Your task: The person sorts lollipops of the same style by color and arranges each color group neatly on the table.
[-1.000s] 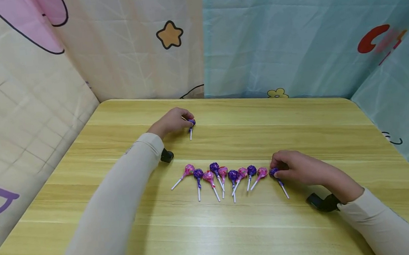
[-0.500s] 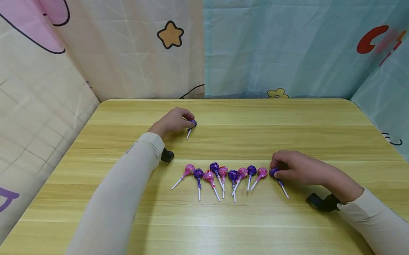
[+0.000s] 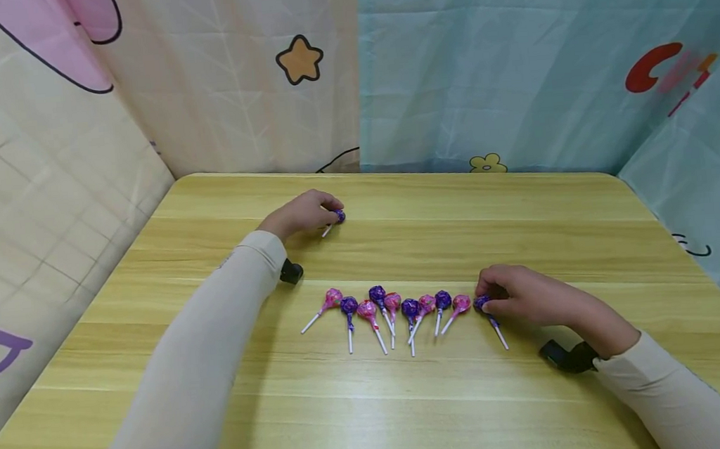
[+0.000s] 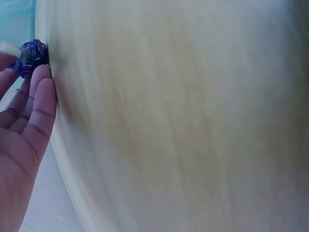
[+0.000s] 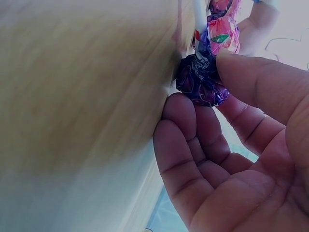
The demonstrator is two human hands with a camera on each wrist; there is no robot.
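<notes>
One pinched purple lollipop (image 4: 33,57) is well beyond another pinched lollipop (image 5: 197,81).

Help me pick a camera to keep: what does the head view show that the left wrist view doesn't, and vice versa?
Only head: the right hand, the row of pink and purple lollipops and the orange star. Only left wrist: the palm side of the left hand. Both: that hand holding a purple lollipop, and the table.

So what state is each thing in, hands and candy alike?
Left hand: holding a lollipop
Its lollipop: purple, wrapped
Right hand: pinching another lollipop by its head
That lollipop: purple, wrapped
Five pink lollipops: wrapped, lying loose
Four other purple lollipops: wrapped, lying among the pink ones
</notes>
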